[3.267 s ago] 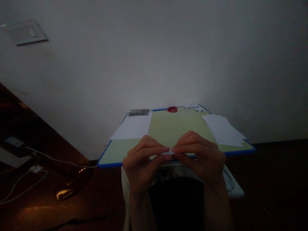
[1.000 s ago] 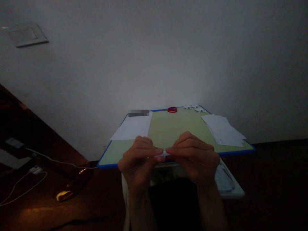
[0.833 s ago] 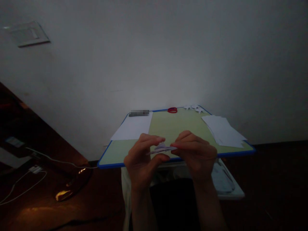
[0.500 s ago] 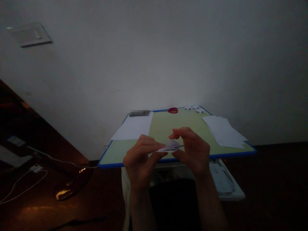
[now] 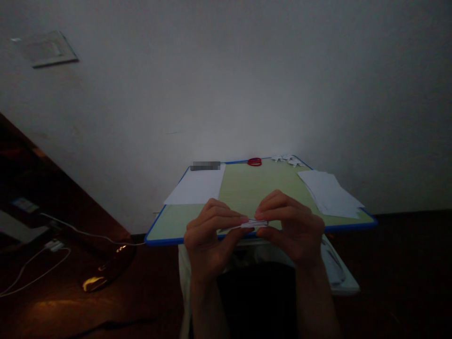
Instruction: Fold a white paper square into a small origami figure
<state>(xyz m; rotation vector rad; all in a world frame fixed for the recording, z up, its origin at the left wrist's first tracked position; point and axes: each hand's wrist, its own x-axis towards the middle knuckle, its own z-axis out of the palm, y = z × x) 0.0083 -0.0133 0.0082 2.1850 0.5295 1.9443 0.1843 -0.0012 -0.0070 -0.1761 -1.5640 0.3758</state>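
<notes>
A small piece of folded white paper (image 5: pixel 254 224) is held in the air over the near edge of the table (image 5: pixel 254 188). My left hand (image 5: pixel 213 233) pinches its left end between thumb and fingers. At the other end, my right hand (image 5: pixel 291 226) presses the paper between thumb and fingertips. The fingers hide both ends of the folded paper, so its full shape does not show.
White sheets (image 5: pixel 328 193) lie at the table's right side, and another white sheet (image 5: pixel 196 186) at the left. Along the back edge are a dark flat object (image 5: pixel 205 165), red-handled scissors (image 5: pixel 254 162) and several small folded paper pieces (image 5: pixel 287 160). White cables (image 5: pixel 88 236) hang at left.
My right fingers have come down and closed on the right part of the folded paper. The pointed flap that stood up there now looks flattened.
</notes>
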